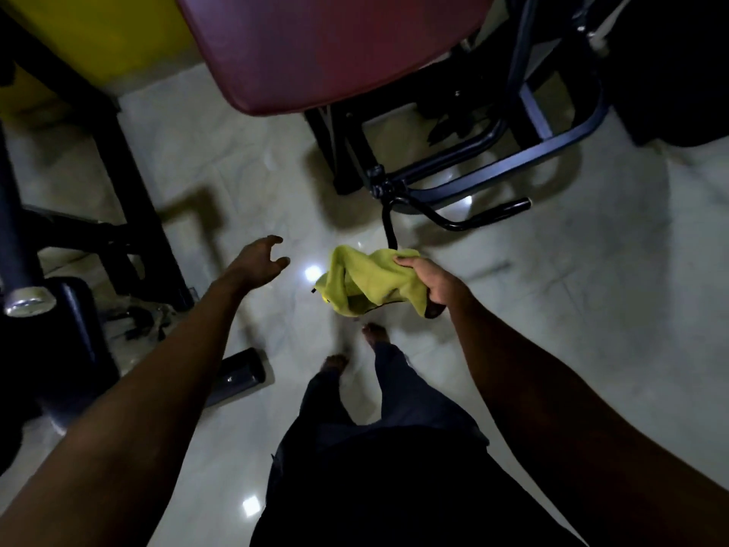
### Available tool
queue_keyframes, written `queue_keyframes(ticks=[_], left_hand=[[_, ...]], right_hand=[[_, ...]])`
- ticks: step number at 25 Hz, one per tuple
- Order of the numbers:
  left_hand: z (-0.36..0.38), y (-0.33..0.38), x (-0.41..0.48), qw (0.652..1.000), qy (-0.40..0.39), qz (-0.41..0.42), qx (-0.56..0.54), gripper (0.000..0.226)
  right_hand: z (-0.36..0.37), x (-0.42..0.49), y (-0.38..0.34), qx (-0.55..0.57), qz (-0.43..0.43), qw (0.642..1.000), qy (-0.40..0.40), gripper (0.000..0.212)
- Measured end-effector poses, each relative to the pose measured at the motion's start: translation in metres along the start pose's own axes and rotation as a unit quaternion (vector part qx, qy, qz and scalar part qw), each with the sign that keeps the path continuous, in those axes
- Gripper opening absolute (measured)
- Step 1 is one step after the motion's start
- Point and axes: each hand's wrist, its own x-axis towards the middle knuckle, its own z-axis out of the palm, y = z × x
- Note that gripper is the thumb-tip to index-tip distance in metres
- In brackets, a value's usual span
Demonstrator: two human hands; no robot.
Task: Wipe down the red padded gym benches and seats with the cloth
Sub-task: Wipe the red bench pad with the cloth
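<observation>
- Right hand (436, 284) grips the bunched yellow cloth (365, 282) above the floor (591, 294).
- Left hand (258, 260) hangs loosely curled, holding nothing.
- Red bench pad (335, 45) is cut off at the top; its dark frame (473, 167) is blurred.

We find no text, label, brand, number or sign that can be read anywhere in this view. The cloth (367, 282) carries a small dark tab at its lower left edge, perhaps a tag, but the picture is too dim and blurred for us to make out any writing on it.
</observation>
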Motion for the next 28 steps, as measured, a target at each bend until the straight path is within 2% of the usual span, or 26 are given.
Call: queue_keyframes(ticks=[5, 7, 9, 11, 13, 17, 20, 23, 25, 26, 28], left_hand=[[-0.010, 0.040, 0.013, 0.993, -0.007, 0.115, 0.015, 0.055], [-0.008, 0.054, 0.012, 0.991, -0.011, 0.132, 0.010, 0.055], [-0.002, 0.076, 0.008, 0.989, -0.019, 0.145, 0.003, 0.057], [0.007, 0.110, 0.004, 0.984, -0.049, 0.169, 0.002, 0.061], [0.023, 0.151, 0.002, 0.975, -0.075, 0.206, 0.029, 0.068], [0.069, 0.251, -0.035, 0.938, -0.118, 0.312, 0.097, 0.060], [0.124, 0.325, -0.073, 0.907, -0.145, 0.370, 0.140, 0.049], [0.193, 0.383, -0.131, 0.894, -0.227, 0.374, 0.094, 0.039], [0.245, 0.416, -0.182, 0.896, -0.318, 0.308, 0.040, 0.054], [0.274, 0.431, -0.210, 0.888, -0.378, 0.261, 0.024, 0.062], [0.321, 0.454, -0.265, 0.851, -0.488, 0.197, -0.007, 0.073]], right_hand=[[-0.003, -0.097, -0.015, -0.032, -0.083, 0.992, 0.094, 0.038], [-0.015, -0.125, -0.006, -0.011, -0.114, 0.984, 0.140, 0.029], [-0.034, -0.155, 0.013, 0.059, -0.131, 0.977, 0.158, 0.036], [-0.059, -0.182, 0.041, 0.139, -0.161, 0.964, 0.159, 0.058], [-0.088, -0.209, 0.077, 0.210, -0.187, 0.943, 0.180, 0.064], [-0.124, -0.289, 0.143, 0.359, -0.233, 0.881, 0.203, 0.042], [-0.155, -0.348, 0.201, 0.456, -0.271, 0.818, 0.223, 0.030], [-0.177, -0.402, 0.246, 0.492, -0.290, 0.782, 0.251, 0.023], [-0.190, -0.438, 0.271, 0.490, -0.308, 0.770, 0.270, 0.025], [-0.198, -0.457, 0.290, 0.498, -0.328, 0.751, 0.282, 0.032], [-0.213, -0.493, 0.340, 0.540, -0.381, 0.685, 0.307, 0.054]])
